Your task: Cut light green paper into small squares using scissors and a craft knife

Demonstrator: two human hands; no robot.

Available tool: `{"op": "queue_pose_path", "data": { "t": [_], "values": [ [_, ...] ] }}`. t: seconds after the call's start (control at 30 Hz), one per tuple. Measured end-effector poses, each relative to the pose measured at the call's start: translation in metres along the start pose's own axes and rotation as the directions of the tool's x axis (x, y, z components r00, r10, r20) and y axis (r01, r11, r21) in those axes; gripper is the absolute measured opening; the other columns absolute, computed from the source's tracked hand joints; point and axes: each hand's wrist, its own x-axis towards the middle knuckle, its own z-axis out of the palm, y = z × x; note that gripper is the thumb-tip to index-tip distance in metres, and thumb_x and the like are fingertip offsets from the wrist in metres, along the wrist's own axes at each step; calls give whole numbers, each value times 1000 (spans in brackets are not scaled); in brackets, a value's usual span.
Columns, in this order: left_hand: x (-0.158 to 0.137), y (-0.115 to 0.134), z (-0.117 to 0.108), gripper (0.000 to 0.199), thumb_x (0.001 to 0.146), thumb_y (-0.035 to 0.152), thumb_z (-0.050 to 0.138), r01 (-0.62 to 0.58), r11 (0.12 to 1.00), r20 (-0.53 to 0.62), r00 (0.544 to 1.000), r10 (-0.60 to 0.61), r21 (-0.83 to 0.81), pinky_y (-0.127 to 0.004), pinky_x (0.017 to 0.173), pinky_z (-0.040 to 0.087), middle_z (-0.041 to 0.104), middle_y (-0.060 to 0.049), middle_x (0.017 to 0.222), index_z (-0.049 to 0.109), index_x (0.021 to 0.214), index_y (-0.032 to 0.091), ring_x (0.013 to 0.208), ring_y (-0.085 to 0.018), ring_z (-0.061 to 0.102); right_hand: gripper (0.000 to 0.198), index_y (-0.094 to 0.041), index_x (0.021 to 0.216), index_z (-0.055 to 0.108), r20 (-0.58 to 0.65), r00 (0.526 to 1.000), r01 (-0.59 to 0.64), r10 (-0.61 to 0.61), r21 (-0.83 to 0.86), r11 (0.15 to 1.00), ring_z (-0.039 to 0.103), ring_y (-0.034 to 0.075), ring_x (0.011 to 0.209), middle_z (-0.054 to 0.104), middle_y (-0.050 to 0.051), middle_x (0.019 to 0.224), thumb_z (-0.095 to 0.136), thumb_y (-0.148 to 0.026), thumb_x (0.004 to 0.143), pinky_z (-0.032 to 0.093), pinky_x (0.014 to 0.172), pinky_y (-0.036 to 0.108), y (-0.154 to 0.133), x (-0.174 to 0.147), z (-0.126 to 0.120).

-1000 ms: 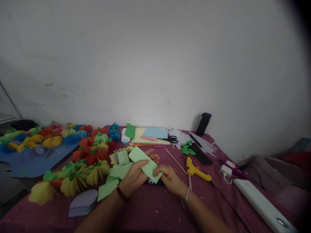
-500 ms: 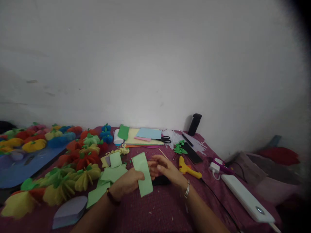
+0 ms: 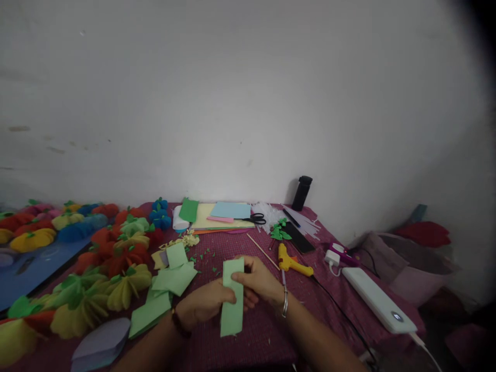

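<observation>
A pale green strip of paper [image 3: 232, 315] is held upright between both hands, above the purple tablecloth. My left hand [image 3: 207, 299] pinches its left edge, with the thumb on the front face. My right hand [image 3: 261, 281] grips the upper right part, its thumb pressed on the front and its fingers behind, partly hidden. Just left of my left hand lie several pale green paper pieces [image 3: 174, 279], overlapping. Green paper scraps [image 3: 205, 254] are scattered beyond the hands. To the right of my right hand lies a yellow glue gun [image 3: 292, 262].
Colourful paper pumpkins [image 3: 126, 253] crowd the left side. At the back lie coloured sheets [image 3: 230, 210], black scissors [image 3: 256, 219] and green paper leaves [image 3: 279, 230]. A black bottle [image 3: 302, 194] stands by the wall. On the right are a black phone [image 3: 299, 237] and a white power strip [image 3: 377, 299].
My right hand has come in from the side and taken hold of the pale green paper. The paper has turned more upright and sits slightly lower. The view has shifted a little right.
</observation>
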Motion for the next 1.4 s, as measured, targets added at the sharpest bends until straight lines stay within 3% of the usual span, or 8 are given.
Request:
{"op": "queue_pose_path", "data": {
  "t": [0.1, 0.17, 0.3, 0.43, 0.63, 0.87, 1.0, 1.4],
  "values": [
    [7, -2, -2, 18, 73, 23, 59, -73, 991, -319, 942, 105, 110, -27, 59, 43, 67, -6, 70, 71, 81, 13, 59, -16, 56, 30, -17, 79, 55, -181, 978, 98, -106, -51, 994, 44, 7, 40, 55, -6, 55, 69, -42, 69, 38, 41, 19, 2, 6, -1],
    [10, -1, -3, 24, 76, 35, 62, -131, 968, -427, 879, 214, 215, -24, 52, 38, 63, -3, 66, 69, 84, 13, 54, -13, 49, 27, -16, 74, 56, -272, 944, 163, -186, -107, 981, 49, 9, 52, 58, -3, 63, 71, -37, 66, 41, 51, 21, 1, 9, 0],
    [9, 4, -2, 32, 78, 44, 59, -196, 922, -449, 827, 339, 335, -22, 50, 33, 57, -1, 63, 67, 77, 13, 55, -12, 44, 26, -16, 74, 58, -310, 935, 146, -172, -105, 984, 49, 11, 58, 58, -2, 65, 71, -35, 65, 41, 57, 24, -2, 10, 0],
    [4, 8, 1, 33, 78, 44, 58, -128, 942, -435, 861, 261, 312, -21, 46, 27, 49, 2, 56, 62, 69, 13, 49, -10, 39, 27, -16, 64, 54, -297, 936, 178, -188, -63, 982, 47, 11, 59, 54, -2, 63, 70, -38, 68, 40, 57, 23, -2, 12, -11],
    [0, 10, 4, 35, 77, 46, 58, -75, 961, -446, 874, 193, 268, -21, 44, 25, 46, 3, 53, 57, 63, 14, 46, -9, 37, 30, -17, 66, 57, -510, 829, 275, -228, 17, 961, 52, 14, 66, 57, 2, 69, 68, -44, 71, 45, 65, 26, -7, 17, -43],
    [3, 9, 1, 31, 77, 43, 58, -144, 946, -532, 797, 285, 292, -21, 45, 27, 48, 2, 55, 62, 68, 13, 49, -9, 38, 32, -16, 84, 64, -154, 982, 117, -110, 38, 992, 58, 16, 72, 65, 3, 78, 66, -46, 75, 47, 71, 30, -3, 10, -18],
    [6, 8, -5, 31, 74, 43, 61, -186, 952, -574, 764, 295, 243, -21, 46, 29, 51, 2, 55, 64, 70, 12, 48, -9, 40, 33, -14, 84, 65, -89, 994, 65, -66, -13, 998, 57, 15, 68, 65, 2, 75, 70, -44, 70, 46, 70, 30, 7, 12, -2],
    [9, 5, -31, 34, 67, 47, 68, -261, 961, -778, 582, 235, 95, -19, 39, 33, 52, 5, 48, 58, 69, 15, 39, -8, 44, 33, -16, 60, 51, 12, 999, 34, -32, -182, 983, 41, 8, 53, 49, -5, 58, 70, -42, 68, 34, 53, 21, 23, 12, 17]
  ]
}}
